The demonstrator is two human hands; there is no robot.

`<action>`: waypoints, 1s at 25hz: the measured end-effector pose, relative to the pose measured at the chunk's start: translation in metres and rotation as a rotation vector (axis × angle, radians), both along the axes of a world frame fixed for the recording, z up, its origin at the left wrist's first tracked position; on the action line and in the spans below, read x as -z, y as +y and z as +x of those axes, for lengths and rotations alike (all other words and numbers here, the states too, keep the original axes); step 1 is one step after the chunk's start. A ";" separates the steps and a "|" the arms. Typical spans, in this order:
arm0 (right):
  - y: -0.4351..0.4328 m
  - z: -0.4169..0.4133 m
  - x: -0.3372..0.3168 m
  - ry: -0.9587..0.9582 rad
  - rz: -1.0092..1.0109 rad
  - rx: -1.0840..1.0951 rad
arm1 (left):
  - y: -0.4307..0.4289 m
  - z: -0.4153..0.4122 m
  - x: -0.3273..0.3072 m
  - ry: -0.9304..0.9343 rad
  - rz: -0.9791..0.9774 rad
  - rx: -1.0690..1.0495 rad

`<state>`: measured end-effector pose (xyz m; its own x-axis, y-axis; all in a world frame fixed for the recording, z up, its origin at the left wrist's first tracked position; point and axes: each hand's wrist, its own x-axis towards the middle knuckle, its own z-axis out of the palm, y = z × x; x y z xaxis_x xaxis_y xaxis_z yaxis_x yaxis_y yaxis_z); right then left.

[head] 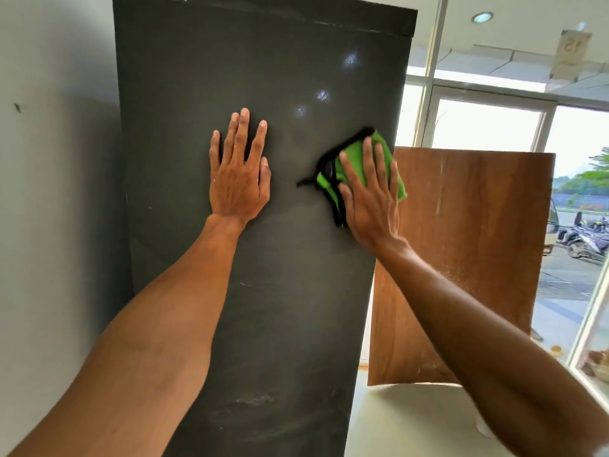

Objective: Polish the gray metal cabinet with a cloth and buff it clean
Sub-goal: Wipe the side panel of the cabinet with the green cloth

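Left forearm (164, 324) and right forearm (478, 324), both just bare. Nails trimmed short, tiny pale speck on the left grip (239, 183), tendons showing across the right grip (370, 202).

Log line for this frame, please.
phase: polishing | left hand: flat on cabinet | right hand: pressing green cloth on cabinet

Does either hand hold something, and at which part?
Neither hand grips anything. The right hand presses the green cloth flat against the gray cabinet with straight fingers over its middle; the left hand rests flat on the bare panel.
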<state>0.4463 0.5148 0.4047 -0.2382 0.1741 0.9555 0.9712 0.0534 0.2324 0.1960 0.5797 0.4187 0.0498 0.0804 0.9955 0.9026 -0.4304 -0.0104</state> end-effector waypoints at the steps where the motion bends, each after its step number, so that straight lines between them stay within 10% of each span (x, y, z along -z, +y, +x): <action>1: 0.001 -0.001 -0.022 0.021 0.018 -0.009 | 0.001 0.000 0.001 -0.003 0.004 -0.007; 10: -0.007 0.011 0.160 -0.185 -0.126 0.024 | 0.000 -0.003 0.024 0.025 0.015 0.012; 18: 0.003 0.003 0.013 -0.111 -0.026 -0.005 | 0.001 -0.002 0.031 0.014 0.017 0.003; 25: -0.003 -0.003 0.142 -0.303 -0.150 0.061 | -0.001 -0.004 0.036 -0.005 0.021 0.011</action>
<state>0.4434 0.5123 0.2631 -0.4926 0.3299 0.8053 0.8614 0.0532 0.5051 0.1921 0.5789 0.3831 0.0460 0.0585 0.9972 0.8981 -0.4396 -0.0156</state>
